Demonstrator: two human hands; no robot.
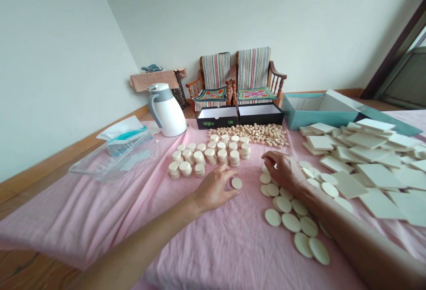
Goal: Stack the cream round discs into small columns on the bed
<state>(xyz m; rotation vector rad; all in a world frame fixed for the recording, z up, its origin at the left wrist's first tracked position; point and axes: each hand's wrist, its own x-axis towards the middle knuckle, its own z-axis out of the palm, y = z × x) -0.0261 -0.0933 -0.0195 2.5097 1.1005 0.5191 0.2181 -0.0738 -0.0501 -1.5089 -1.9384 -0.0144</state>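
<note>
The left hand [213, 188] reaches in from the near edge of the tabletop [29, 272], forearm slanting up and to the right across the pink cloth [100, 219]. It lies palm down and loosely open. The fingers are spread and slightly bent, and their tips are at a single disc [236, 183] that lies flat on the cloth near the middle. It grips nothing.

The right hand [282, 171] comes in from the near right corner, its forearm lying over the loose discs [291, 222] scattered flat toward the right. Its knuckles are raised and its fingers curl down and inward, the tips drawn together above the far end of that scatter. Whether they pinch a disc cannot be told.

Beyond both hands, short stacks of discs [209, 154] stand in rows. Behind the stacks, toward the far edge, lies a heap of small wooden rounds [259, 134]. Two open black boxes [239, 116] sit at the far edge. Each carries a small green mark on its front, too small to read.

A white jug [166, 110] stands at the far left. Next to it, by the left edge, a clear plastic bag [116, 152] bears teal print that is not legible. Pale square tiles [369, 161] cover the right side, in front of a teal box [319, 115].
</note>
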